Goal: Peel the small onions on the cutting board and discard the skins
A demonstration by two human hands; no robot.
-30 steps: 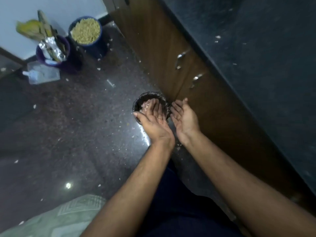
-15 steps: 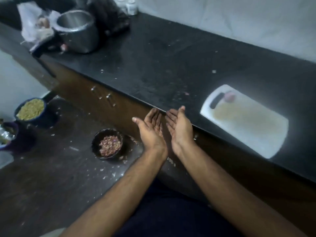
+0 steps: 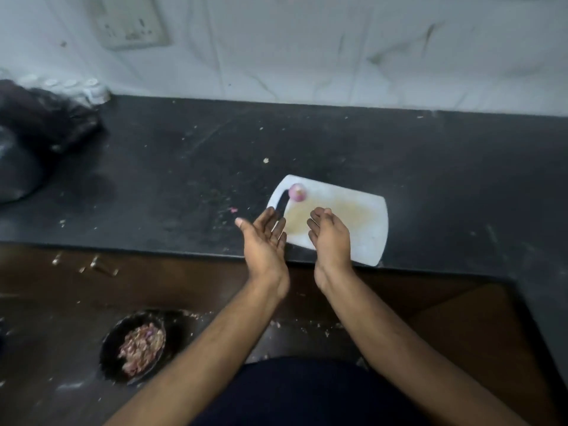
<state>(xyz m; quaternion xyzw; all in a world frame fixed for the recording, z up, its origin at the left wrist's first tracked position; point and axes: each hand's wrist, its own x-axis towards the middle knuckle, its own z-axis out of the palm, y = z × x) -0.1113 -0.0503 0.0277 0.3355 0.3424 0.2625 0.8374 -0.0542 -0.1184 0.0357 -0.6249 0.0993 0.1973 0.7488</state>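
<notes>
Hands hover over the near edge of the counter, both empty. The left hand [image 3: 265, 238] is held palm up with its fingers straight and spread a little, just left of the cutting board's handle slot. The right hand [image 3: 330, 233] sits over the near half of the cutting board [image 3: 362, 235], its fingers loosely curled inward but gripping nothing that shows.

Just past the fingertips, a single small onion [image 3: 297, 192] lies at the far left corner of the board, beside the handle slot. It looks pink and rounded; blur makes it hard to say whether any skin is on it. No other onion shows on the board.

The step in hand appears to be reaching for that onion. To do it well, the right hand should go forward and pinch it between thumb and two fingers, since a round thing so near the board's corner may roll off onto the dark counter [image 3: 461, 167] if nudged. The left hand can then steady it while the nails lift the skin from the root end, peeling over the board so scraps stay gathered.

Down on the floor, left of the person's arm, a dark bowl [image 3: 113, 358] holds a heap of skins [image 3: 141, 348]; loose peelings should go there, carried in cupped hands to avoid scattering more flecks.
</notes>
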